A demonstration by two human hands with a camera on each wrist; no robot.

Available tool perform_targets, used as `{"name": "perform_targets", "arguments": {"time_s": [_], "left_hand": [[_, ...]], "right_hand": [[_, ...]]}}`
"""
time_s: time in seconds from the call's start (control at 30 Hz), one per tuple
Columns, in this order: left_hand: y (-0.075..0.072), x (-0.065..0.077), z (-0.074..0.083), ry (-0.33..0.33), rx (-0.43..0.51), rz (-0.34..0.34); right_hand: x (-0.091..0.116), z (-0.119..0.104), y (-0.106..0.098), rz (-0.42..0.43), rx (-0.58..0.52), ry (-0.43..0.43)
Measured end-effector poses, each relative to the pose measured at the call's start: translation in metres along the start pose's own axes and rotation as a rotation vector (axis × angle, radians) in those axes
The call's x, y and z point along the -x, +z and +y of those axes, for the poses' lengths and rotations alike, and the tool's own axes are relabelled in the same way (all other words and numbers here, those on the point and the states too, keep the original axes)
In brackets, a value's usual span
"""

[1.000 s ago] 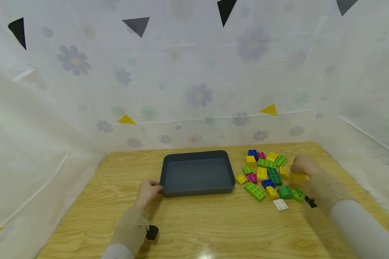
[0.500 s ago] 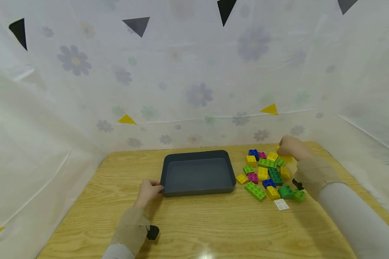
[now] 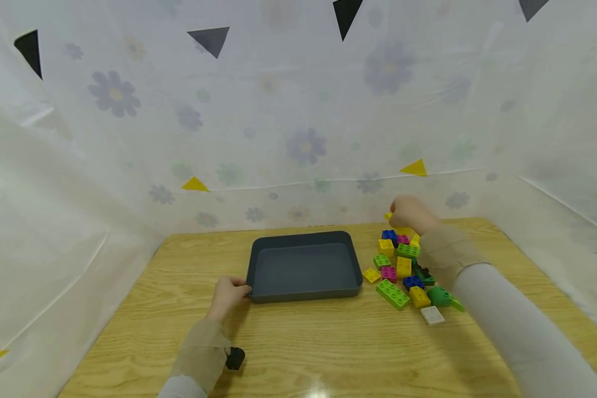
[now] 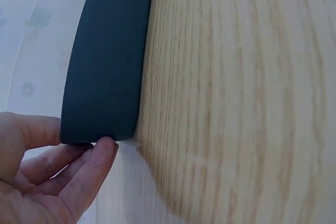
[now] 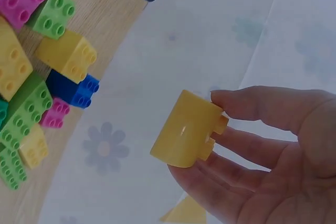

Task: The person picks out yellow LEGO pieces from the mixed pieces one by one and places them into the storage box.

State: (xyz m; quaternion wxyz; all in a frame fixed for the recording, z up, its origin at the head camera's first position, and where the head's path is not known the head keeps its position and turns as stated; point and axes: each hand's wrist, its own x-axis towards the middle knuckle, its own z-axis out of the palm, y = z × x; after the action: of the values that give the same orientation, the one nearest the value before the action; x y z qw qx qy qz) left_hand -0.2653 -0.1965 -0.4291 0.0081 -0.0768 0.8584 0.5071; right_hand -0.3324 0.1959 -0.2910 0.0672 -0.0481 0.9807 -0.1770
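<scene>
My left hand (image 3: 228,297) holds the near left corner of a dark grey tray (image 3: 303,294). In the left wrist view, thumb and fingers (image 4: 105,153) close on the corner of the tray wall (image 4: 107,66). My right hand (image 3: 414,214) is raised over the far side of the brick pile. It pinches a yellow toy brick (image 5: 186,132) between thumb and fingertips; the brick has a rounded face, and its studs point toward the palm. Just under this hand lie a blue brick (image 3: 389,236) and a magenta brick (image 3: 403,239).
Loose bricks spread right of the tray, among them a long light green brick (image 3: 392,294), a white flat brick (image 3: 432,315) and a dark green rounded one (image 3: 439,297). My right forearm covers part of the pile. A flowered curtain (image 3: 278,138) hangs behind the wooden table (image 3: 298,348).
My right hand has moved left and away from me, from the pile's right side to its far edge, with the yellow brick in it. The left hand and tray have stayed put.
</scene>
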Motion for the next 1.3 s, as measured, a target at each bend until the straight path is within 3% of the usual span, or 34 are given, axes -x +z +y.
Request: {"name": "perform_targets", "arguments": {"time_s": [0.23,0.53,0.9,1.3], "left_hand": [[0.0,0.001,-0.001,0.002,0.002,0.001],[0.003,0.001,0.001,0.005,0.01,0.0],[0.005,-0.001,-0.001,-0.017,0.025,0.016],[0.003,-0.001,-0.004,-0.008,0.028,0.015]], "right_hand": [[-0.014,-0.029,0.01,0.008,0.021,-0.046],[-0.033,-0.056,0.027,0.05,-0.002,-0.182],[-0.045,-0.075,0.054,0.033,-0.053,-0.189],[-0.057,-0.082,0.087,0.044,-0.003,-0.178]]}}
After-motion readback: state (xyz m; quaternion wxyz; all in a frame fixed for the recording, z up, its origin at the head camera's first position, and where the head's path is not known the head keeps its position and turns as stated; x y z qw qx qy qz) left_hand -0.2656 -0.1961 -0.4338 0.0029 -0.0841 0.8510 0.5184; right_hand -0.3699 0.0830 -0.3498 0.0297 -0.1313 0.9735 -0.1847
